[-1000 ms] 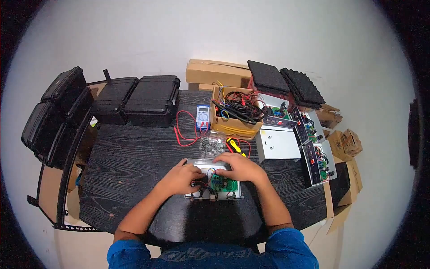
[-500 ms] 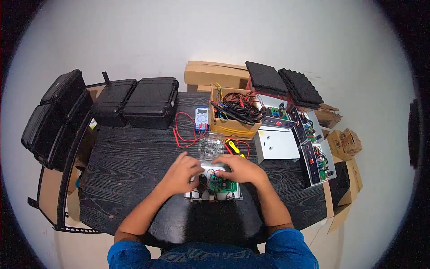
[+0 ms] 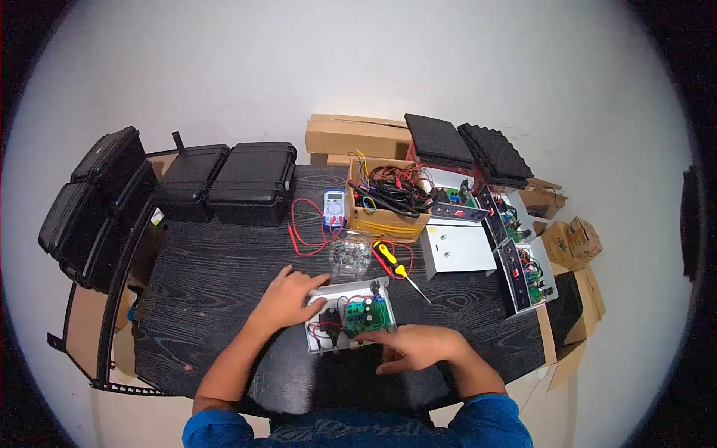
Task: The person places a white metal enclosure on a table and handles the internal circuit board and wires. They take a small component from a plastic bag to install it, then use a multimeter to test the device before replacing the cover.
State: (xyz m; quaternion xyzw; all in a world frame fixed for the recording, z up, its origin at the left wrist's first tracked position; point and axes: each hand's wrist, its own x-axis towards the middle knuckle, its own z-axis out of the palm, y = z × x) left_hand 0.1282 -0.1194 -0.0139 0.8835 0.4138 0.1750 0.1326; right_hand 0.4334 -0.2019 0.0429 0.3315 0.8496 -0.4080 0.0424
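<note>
The open enclosure (image 3: 351, 290) rests on the dark table (image 3: 205, 299), directly in front of the person and between the two hands. Its long axis runs left to right at a slant, with the right end set farther from the body than the left. A green circuit board (image 3: 366, 308) occupies the right part of the interior; a black component (image 3: 328, 321) sits to the left of it.

The left hand (image 3: 290, 297) is at the far left corner, with its fingers extended and its thumb at the enclosure. Whether it grips the wall or only rests there cannot be determined.

The right hand (image 3: 422, 346) is at the near right side. Its index finger lies along the near edge, and its thumb is spread apart from it, below; nothing is grasped. The hands thus stand at diagonally opposite corners, both close to the enclosure, with neither clearly nearer.

A yellow-and-black screwdriver (image 3: 390, 257) lies beyond and to the right; a clear plastic box (image 3: 349, 255) stands beyond the far wall.
</note>
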